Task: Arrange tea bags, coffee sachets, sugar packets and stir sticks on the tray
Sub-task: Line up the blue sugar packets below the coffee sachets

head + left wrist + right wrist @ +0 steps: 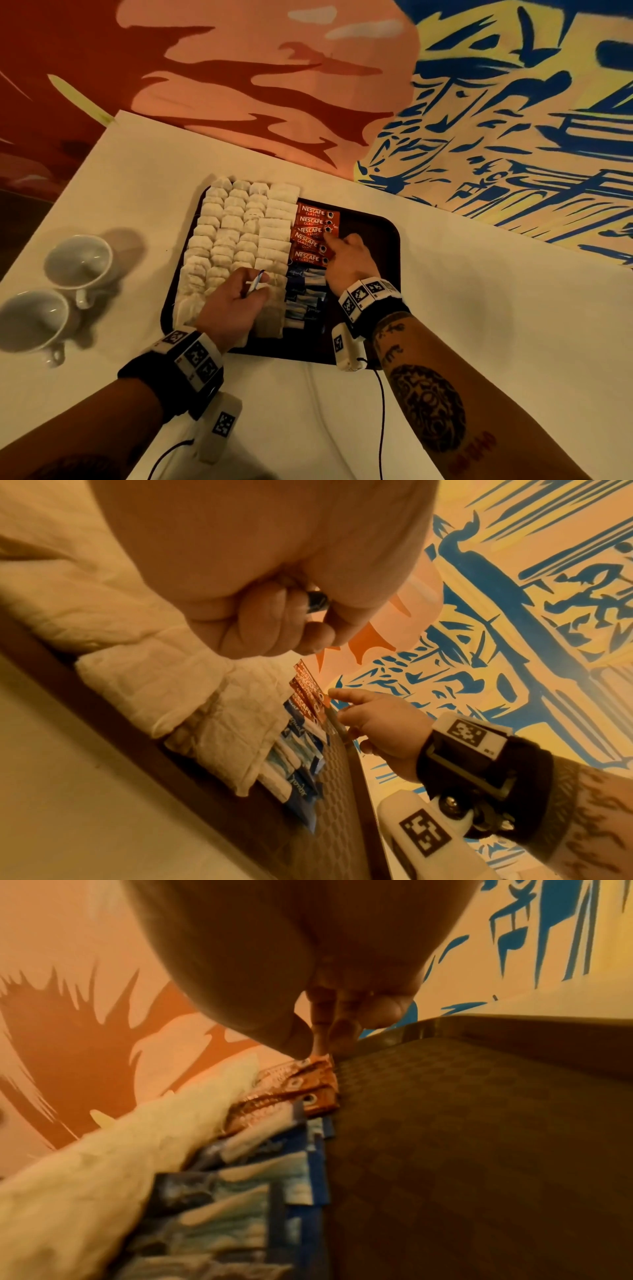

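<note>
Far left of the white tabletop [479, 308]: two white cups [77, 263], tipped on their sides, handles toward the person, one just beside the other, well apart from the tray.

Dark brown tray [383, 226] at centre. Its left half is filled with white tea bags [233, 226] in overlapping rows, four columns across, reaching the far rim and spilling slightly over it.

Left hand [236, 305] hovers over the near tea bags. Its fingers [260, 620] are curled into a loose fist and pinch a thin blue-and-white sachet [255, 281], which stands on edge above the knuckles. Only its dark end shows in the left wrist view.

Just right of the tea bags, far part of the tray: red Nescafé coffee sachets [313, 233], five labels readable, overlapping in a column. Near part of the same column: blue-and-white sugar packets [305, 294], also overlapping, touching the lowest coffee sachet.

Right hand [349, 263] lies at the right edge of the coffee column. Its index finger [330, 241] is stretched out and its tip presses the end of one coffee sachet; the other fingers are bent under the palm and hold nothing. Right wrist view confirms contact at the sachet end.

Right part of the tray: bare textured floor. Both wrists carry black straps with white marker blocks [363, 294].

Beyond the tabletop, a painted surface [513, 102] in red, orange, yellow and blue.
</note>
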`<state>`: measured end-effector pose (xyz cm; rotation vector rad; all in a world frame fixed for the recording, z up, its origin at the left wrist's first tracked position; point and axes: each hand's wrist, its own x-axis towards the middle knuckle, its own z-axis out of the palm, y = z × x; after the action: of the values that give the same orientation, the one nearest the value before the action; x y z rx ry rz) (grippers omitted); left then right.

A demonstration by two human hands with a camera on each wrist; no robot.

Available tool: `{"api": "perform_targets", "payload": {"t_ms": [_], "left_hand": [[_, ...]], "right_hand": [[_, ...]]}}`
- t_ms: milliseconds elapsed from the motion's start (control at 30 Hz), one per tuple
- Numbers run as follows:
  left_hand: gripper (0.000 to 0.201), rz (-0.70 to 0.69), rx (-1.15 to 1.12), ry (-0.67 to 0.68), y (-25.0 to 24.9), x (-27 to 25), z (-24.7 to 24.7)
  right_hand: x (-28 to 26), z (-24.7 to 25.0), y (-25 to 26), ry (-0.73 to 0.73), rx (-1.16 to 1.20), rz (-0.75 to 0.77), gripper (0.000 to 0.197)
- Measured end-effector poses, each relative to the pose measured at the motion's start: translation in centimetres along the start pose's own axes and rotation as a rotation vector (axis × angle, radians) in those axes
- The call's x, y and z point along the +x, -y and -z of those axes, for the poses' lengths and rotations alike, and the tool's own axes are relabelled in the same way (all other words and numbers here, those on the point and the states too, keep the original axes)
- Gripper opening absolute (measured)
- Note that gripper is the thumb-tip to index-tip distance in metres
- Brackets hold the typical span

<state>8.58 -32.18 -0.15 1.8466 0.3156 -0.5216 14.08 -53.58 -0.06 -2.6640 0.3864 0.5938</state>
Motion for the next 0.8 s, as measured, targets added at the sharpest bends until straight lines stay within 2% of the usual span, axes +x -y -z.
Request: {"api": "perform_targets", "payload": {"t_ms": [100,167,200,267,300,433,500,600,700,800], "left_hand": [[0.025,0.012,0.039,0.034,-0.9,-0.6,-0.5],[0.034,-0.010,0.098,0.078,-1.2,-0.9,-1.0],[0.037,-0.029,0.145,0.108,-1.3,-1.2,-1.4],[0.040,-0.091,0.224,0.174,-1.4,-2.0,-2.0],[0.042,-0.129,0.254,0.213,-1.4,-2.4,-2.4],[0.065,-0.232,0.500,0.302,-1.6,-3.6,-3.2],[0.069,-0.234,0.492,0.304,-1.8,-4.1,-3.5],[0.056,-0.219,0.241,0.303,-2.1,-4.7,-4.2],[0.023,-0.243,0.139,0.145,-1.8,-4.5,-4.6],[0.020,-0.220,0.098,0.044,-1.4,-4.3,-4.8]], "right_hand": [[-2.4,0.2,0.6,-0.069,0.211,0.130,0.038],[-4.7,-0.3,1.2,0.008,0.354,0.198,0.028],[-5.8,-0.8,1.3,0.062,0.410,0.206,0.033],[-7.6,-2.0,1.3,0.116,0.495,0.183,0.050],[-8.2,-2.5,1.1,0.115,0.559,0.153,0.051],[-10.0,-3.3,0.1,0.038,0.837,0.058,0.022],[-10.5,-3.2,-0.7,0.007,0.874,0.062,0.007],[-11.2,-2.7,-1.9,-0.047,0.887,0.084,0.010],[-11.2,-1.9,-3.4,-0.099,0.920,0.109,0.013],[-11.6,-1.4,-4.5,-0.103,0.960,0.135,0.009]]}}
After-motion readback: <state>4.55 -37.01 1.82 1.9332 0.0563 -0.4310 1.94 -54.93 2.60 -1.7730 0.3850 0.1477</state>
